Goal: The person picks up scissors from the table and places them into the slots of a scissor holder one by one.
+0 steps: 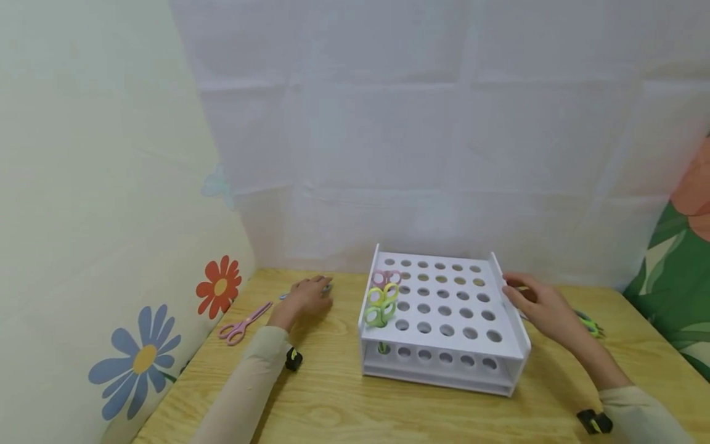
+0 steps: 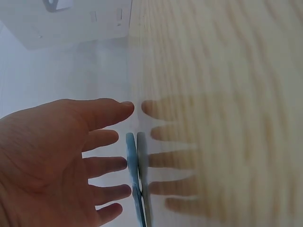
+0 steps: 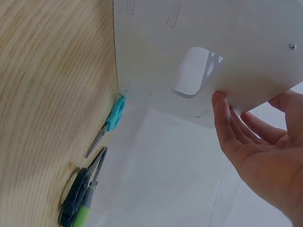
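Head view: right hand (image 1: pixel 546 311) pinches tabletop white rack (image 1: pixel 456 321) at its three o'clock, apparently steadying it.
At its nine, left hand (image 1: pixel 307 299), fingers extended, adjoins blue scissors (image 2: pixel 131 151); three racked scissors (image 1: pixel 384 296) stand handles-up, perhaps for grasping.

Rear wall: covered by a white sheet (image 1: pixel 355 135), marked with horizontal and vertical fold creases, its lower edge meeting the far side of the bench (image 1: pixel 327 401). Bench: yellowish wood-grain top. Left side: pale cream covering (image 1: pixel 100 172) printed with a blue flower (image 1: pixel 145 359), a red flower (image 1: pixel 220 287) and a faint light-blue blossom (image 1: pixel 217 185). Right side: covering with green leaves (image 1: pixel 679 290) and a coral bloom (image 1: pixel 693 191); cut by the frame, probably fabric. Lighting: soft and diffuse.
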